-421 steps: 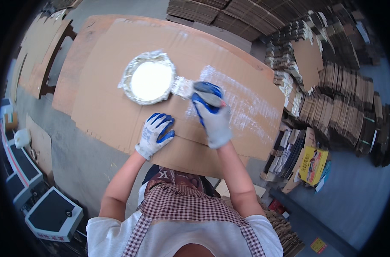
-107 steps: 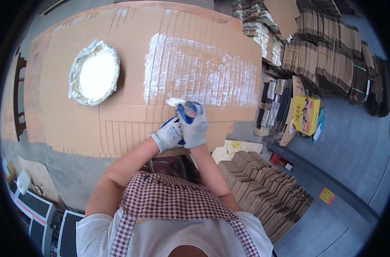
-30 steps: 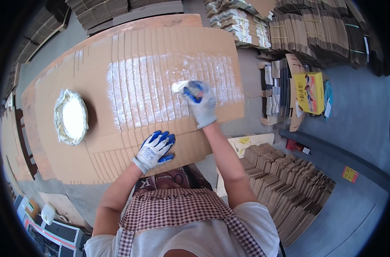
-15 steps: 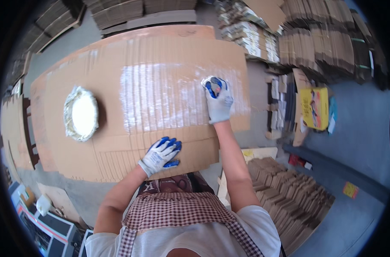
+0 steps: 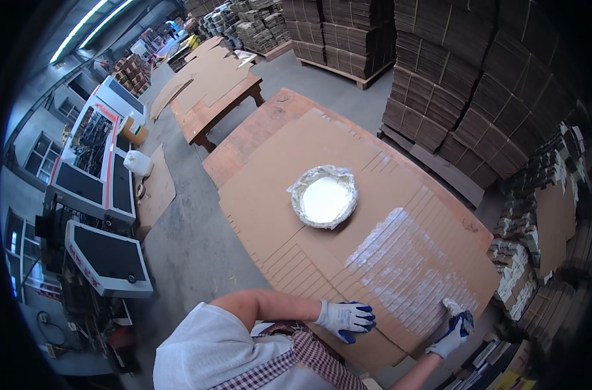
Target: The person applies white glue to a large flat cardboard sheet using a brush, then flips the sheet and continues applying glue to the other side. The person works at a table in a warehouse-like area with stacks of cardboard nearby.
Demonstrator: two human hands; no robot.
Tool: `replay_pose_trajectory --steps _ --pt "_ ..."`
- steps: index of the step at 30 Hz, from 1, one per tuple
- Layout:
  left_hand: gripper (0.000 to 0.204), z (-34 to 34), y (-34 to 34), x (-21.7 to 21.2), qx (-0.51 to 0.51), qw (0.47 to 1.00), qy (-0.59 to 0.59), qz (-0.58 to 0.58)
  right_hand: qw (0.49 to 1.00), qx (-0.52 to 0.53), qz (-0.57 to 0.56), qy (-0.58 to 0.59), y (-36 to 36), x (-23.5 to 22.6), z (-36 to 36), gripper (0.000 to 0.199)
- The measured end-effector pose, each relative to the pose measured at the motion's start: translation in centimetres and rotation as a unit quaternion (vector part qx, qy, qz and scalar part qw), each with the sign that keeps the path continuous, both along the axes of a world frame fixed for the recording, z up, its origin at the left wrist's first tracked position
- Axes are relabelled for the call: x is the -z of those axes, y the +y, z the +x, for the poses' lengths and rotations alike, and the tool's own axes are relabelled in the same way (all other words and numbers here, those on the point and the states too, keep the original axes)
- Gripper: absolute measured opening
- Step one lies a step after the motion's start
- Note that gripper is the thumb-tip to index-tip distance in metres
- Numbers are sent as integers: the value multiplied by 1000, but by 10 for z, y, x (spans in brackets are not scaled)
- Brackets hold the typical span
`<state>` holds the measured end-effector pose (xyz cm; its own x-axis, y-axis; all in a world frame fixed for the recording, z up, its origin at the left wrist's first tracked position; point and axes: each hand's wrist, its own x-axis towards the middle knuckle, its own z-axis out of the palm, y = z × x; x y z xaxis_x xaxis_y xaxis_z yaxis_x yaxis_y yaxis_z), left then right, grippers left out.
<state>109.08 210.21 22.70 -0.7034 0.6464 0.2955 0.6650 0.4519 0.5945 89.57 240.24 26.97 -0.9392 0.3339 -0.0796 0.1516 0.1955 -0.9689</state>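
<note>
A large brown cardboard sheet (image 5: 263, 188) covers most of a wooden table in front of me. My left hand (image 5: 349, 320), in a white glove with blue fingertips, lies flat on its near edge with the fingers spread. In a matching glove, my right hand (image 5: 453, 337) closes around a whitish crumpled wad (image 5: 449, 305), whose lower part is hidden by the fingers. The wad touches the sheet at the right end of a wet white smear (image 5: 393, 273) over ridged cardboard. Farther left stands a round bowl (image 5: 298, 208) lined with crinkled plastic, holding white paste (image 5: 325, 200).
Tall bundled cardboard stacks (image 5: 432, 84) stand on pallets beyond the table. Another wooden table (image 5: 211, 120) with cardboard sheets is at the far left. A grey machine (image 5: 107, 253) and a white jug (image 5: 138, 162) sit on the left. More stacks line the right side.
My view has swung toward the left, bringing in the machine and the far table. My right hand still grips the wad near the smear's right end; my left hand still rests on the cardboard.
</note>
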Motion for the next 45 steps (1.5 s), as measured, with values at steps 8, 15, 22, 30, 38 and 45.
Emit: replay_pose_trajectory --steps 8,15,22,30,38,45 --pt "55 -50 88 -13 116 993 -26 3 995 56 -85 -12 24 -9 50 25" --pt "62 -50 97 -3 87 993 -38 -69 998 11 41 -39 -23 -57 114 36" --pt "56 -51 93 -7 109 988 -73 -83 970 -87 225 38 -39 -18 130 40" --pt "61 -57 100 -13 110 989 -37 -93 962 -4 266 64 10 -11 116 41" --pt "61 -60 105 -25 103 988 -58 -97 956 43 289 20 59 -1 85 44" --pt "59 -79 162 -35 185 977 -64 -82 969 -74 194 135 10 2 50 44"
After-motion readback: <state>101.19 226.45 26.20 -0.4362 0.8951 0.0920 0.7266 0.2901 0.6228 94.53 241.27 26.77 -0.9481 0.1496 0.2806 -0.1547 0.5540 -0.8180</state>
